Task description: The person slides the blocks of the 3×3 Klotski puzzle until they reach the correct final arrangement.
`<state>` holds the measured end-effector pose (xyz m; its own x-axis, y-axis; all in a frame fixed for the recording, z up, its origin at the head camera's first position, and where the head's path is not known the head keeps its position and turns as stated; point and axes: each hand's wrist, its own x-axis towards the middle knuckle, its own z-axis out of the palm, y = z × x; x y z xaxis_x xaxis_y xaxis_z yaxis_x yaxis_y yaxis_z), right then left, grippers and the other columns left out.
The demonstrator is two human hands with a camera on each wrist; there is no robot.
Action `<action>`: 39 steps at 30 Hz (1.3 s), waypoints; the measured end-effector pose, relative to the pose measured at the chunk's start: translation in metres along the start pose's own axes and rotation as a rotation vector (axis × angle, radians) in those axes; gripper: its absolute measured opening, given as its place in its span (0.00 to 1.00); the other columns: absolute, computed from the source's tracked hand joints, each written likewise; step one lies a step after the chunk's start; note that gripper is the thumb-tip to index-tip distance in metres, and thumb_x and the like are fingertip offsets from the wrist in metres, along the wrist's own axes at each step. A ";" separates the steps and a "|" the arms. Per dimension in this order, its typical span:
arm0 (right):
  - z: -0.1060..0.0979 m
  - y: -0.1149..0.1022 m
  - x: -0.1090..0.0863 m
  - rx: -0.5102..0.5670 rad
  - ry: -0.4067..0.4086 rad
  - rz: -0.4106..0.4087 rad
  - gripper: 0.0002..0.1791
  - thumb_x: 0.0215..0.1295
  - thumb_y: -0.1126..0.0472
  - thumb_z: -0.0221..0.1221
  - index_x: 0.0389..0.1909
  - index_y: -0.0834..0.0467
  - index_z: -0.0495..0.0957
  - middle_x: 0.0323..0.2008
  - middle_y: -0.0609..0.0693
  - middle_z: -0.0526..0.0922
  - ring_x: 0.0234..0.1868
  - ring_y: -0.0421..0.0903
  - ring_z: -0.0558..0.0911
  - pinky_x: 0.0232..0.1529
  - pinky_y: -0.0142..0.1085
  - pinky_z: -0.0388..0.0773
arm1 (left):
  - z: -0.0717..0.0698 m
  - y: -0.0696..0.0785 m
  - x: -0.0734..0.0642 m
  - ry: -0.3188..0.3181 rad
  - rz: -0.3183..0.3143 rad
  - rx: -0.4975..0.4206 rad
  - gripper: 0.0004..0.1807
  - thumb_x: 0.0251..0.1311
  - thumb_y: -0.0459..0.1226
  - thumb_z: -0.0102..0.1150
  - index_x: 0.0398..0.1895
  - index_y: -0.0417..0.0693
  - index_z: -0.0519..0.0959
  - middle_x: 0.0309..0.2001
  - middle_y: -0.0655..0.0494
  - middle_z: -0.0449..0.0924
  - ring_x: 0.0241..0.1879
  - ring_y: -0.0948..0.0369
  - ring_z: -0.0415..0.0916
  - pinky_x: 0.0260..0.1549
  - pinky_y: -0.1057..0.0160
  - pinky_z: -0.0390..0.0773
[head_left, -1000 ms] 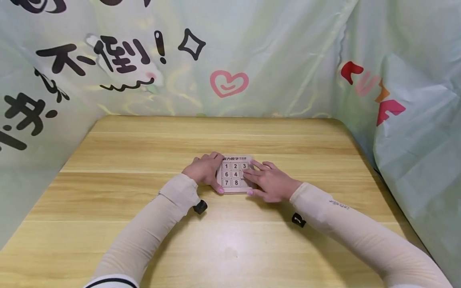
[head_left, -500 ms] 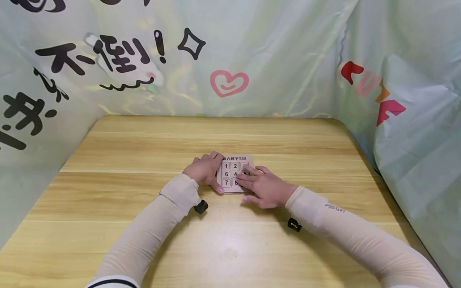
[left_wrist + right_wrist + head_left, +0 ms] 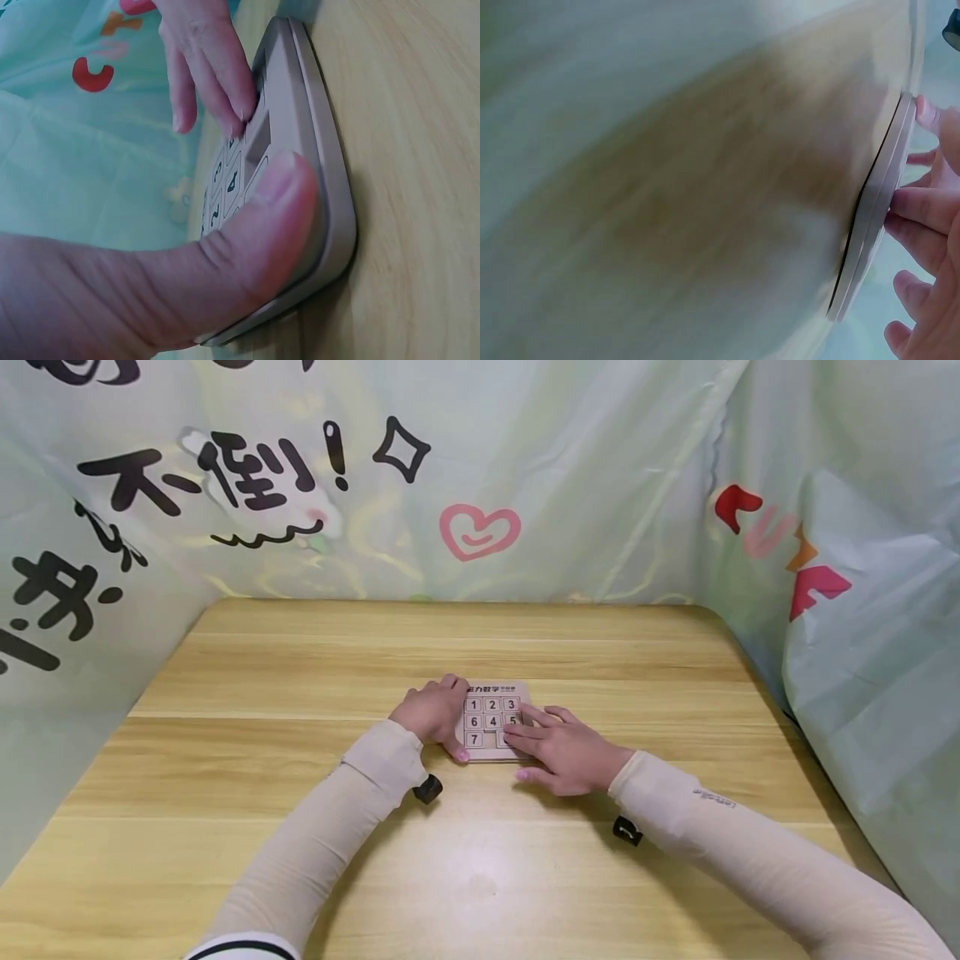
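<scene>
A pale sliding number puzzle (image 3: 474,722) lies flat on the table, black lettering along its top edge. Its rows read 1, 2, 3, then 6, 4, 5; the bottom row has a 7 tile (image 3: 473,740), a bare slot (image 3: 490,740) and a tile mostly covered by fingers. My left hand (image 3: 431,713) grips the board's left side, its thumb (image 3: 277,202) on the lower corner and fingers at the upper corner. My right hand (image 3: 570,752) reaches from the right, fingers extended, fingertips touching the bottom-right tile. In the right wrist view, two fingers (image 3: 926,210) meet the board's face.
The wood-grain table (image 3: 480,860) extends all round the board. Behind it hangs a printed pale green sheet (image 3: 570,485), which also runs down both sides. Small black devices (image 3: 428,788) sit under both wrists.
My right fingers first moved left onto the 8 tile, then back right. That tile slid into the bottom-right place, baring the bottom-middle slot. My left hand kept its hold.
</scene>
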<state>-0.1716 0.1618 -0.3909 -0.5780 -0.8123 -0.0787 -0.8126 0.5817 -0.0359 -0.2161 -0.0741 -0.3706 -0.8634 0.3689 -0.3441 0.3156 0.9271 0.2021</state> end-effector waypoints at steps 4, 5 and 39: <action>-0.001 0.005 -0.008 0.005 0.013 0.008 0.33 0.71 0.41 0.48 0.67 0.59 0.69 0.66 0.53 0.70 0.72 0.57 0.57 0.67 0.58 0.55 | 0.000 0.001 0.000 -0.013 0.008 0.002 0.63 0.26 0.56 0.80 0.68 0.42 0.59 0.63 0.47 0.62 0.57 0.47 0.67 0.59 0.42 0.66; -0.001 0.005 -0.010 0.005 0.018 0.008 0.33 0.71 0.41 0.49 0.67 0.60 0.70 0.66 0.53 0.71 0.72 0.57 0.58 0.67 0.59 0.56 | 0.000 0.001 0.000 -0.014 0.009 0.005 0.63 0.26 0.57 0.79 0.68 0.41 0.59 0.63 0.47 0.62 0.57 0.46 0.67 0.59 0.42 0.66; -0.004 -0.013 0.027 0.004 -0.014 -0.049 0.33 0.72 0.41 0.46 0.67 0.59 0.69 0.67 0.52 0.69 0.73 0.56 0.55 0.69 0.57 0.53 | 0.003 -0.011 0.001 0.011 0.073 -0.053 0.62 0.27 0.58 0.80 0.69 0.46 0.60 0.64 0.51 0.62 0.58 0.50 0.65 0.57 0.47 0.69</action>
<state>-0.1770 0.1327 -0.3882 -0.5365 -0.8391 -0.0904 -0.8395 0.5415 -0.0442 -0.2196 -0.0835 -0.3759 -0.8434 0.4345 -0.3161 0.3570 0.8928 0.2747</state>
